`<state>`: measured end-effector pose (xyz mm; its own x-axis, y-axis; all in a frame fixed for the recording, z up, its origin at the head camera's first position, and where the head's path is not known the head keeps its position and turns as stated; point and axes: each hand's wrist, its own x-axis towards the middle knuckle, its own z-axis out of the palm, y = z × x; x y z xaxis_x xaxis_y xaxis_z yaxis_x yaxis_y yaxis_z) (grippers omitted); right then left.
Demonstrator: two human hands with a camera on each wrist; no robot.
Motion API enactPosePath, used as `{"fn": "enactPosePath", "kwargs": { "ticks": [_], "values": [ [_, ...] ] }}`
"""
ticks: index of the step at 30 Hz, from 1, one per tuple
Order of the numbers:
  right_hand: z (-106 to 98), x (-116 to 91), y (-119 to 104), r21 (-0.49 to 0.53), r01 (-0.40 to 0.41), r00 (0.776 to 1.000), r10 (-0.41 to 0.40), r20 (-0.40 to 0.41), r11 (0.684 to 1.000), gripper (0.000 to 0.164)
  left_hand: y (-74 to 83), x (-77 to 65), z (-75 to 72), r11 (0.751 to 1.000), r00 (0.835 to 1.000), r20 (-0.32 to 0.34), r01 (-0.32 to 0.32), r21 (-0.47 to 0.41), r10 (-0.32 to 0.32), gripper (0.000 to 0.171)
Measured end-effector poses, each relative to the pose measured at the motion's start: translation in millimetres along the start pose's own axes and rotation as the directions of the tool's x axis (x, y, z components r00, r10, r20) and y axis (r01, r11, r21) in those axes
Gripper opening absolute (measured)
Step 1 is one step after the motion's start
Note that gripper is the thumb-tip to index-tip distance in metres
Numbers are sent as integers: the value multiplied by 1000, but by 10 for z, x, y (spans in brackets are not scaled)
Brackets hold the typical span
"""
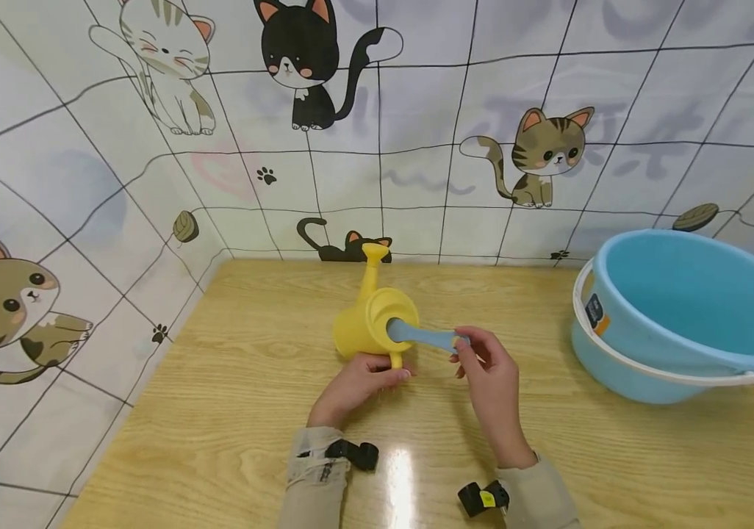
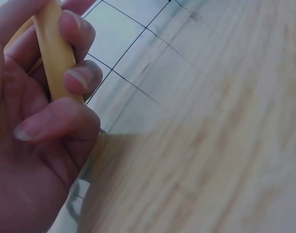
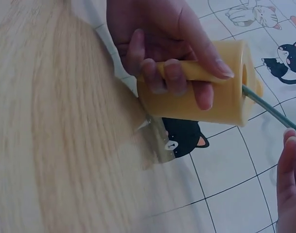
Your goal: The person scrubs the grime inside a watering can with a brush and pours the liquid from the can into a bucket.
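Note:
A yellow watering can (image 1: pixel 353 330) is tilted so that its round top opening faces right and toward me, with its spout pointing to the back wall. My left hand (image 1: pixel 360 382) grips the can's handle (image 2: pixel 55 53), fingers curled round it in both wrist views. In my right hand (image 1: pixel 492 378) the end of a slim blue plastic handle (image 1: pixel 426 337) is pinched between thumb and fingers. The handle's other end reaches into the can's opening, where it is hidden. From the right wrist view, the blue handle (image 3: pixel 271 109) appears as a thin rod slanting into the can (image 3: pixel 201 109).
On the right of the wooden table (image 1: pixel 231 411) stand light blue buckets (image 1: pixel 648 367), one nested in another, with a white carrying handle (image 1: pixel 668 378). A white cloth (image 1: pixel 417 184) with cat drawings and a black grid hangs behind and at the left.

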<state>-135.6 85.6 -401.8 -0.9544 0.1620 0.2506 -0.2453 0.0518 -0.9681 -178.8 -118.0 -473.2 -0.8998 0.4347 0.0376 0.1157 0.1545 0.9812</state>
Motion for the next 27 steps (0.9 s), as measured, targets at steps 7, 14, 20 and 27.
{"fn": "enactPosePath", "kwargs": {
  "ticks": [7, 14, 20, 27],
  "values": [
    [18, -12, -51, 16, 38, 998, -39, 40, 999, 21, 108, -26, -3, 1000, 1000, 14, 5, -10, -5, 26],
    [81, -44, -28, 3, -1, 996, 0, 89, 1000, 21, 215, -65, 17, 1000, 1000, 17, 12, -5, -12, 27],
    [100, -50, -26, 6, 0, 993, -1, 117, 1000, 22, 14, -2, 1, 1000, 1000, 6, 3, 26, -3, 26],
    [116, -56, -9, -11, -19, 991, 20, 136, 1000, 22, 18, -1, -5, 999, 1000, -1, -7, 33, 7, 25]
  ]
}}
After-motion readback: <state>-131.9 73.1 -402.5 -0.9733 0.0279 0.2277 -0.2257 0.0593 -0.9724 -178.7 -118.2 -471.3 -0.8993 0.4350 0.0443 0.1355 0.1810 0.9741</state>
